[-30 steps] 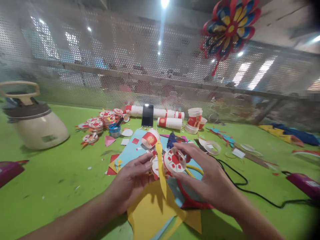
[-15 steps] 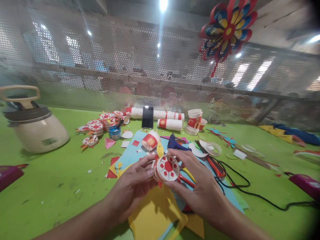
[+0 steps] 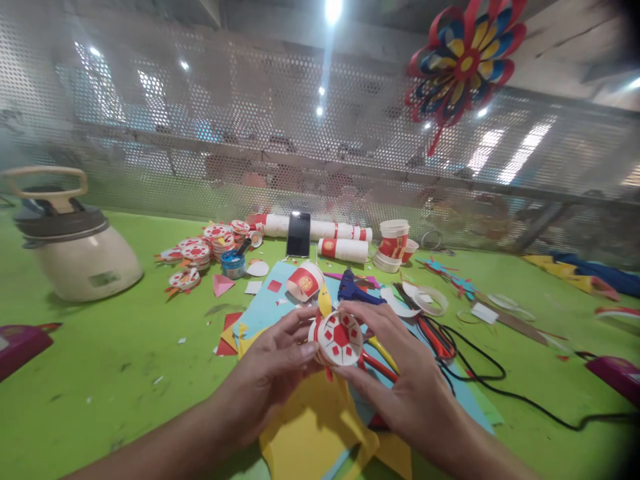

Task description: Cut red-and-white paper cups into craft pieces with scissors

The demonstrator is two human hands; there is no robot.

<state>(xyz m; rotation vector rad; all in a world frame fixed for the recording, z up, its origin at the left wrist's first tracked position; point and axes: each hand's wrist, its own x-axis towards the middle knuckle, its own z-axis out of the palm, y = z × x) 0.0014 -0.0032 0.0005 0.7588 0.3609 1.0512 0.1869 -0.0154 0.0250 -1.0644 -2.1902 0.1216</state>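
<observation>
Between both hands is a paper-cup turtle (image 3: 341, 338), its round white face patterned with red pieces and a yellow head sticking up at the top. My left hand (image 3: 285, 357) is closed on its left side, fingers partly behind it. On the right side, my right hand (image 3: 387, 357) grips the rim between thumb and fingers. Below them lies yellow paper (image 3: 305, 433). A red-and-white paper cup (image 3: 306, 281) rests on its side just beyond, and a blue glue gun (image 3: 356, 291) lies past the right fingers. Scissors with red and yellow handles (image 3: 380, 367) are partly hidden by my right hand.
Several finished paper turtles (image 3: 195, 249) are piled at the back left beside a blue jar (image 3: 233, 264). A cream kettle (image 3: 80, 253) stands left. A phone (image 3: 299, 235) leans on stacked cups (image 3: 345, 251). A black cord (image 3: 530, 397) runs right across the green table.
The whole view has shifted slightly, so things appear a little further right. The turtle stays in both hands, its patterned face still turned up towards me.
</observation>
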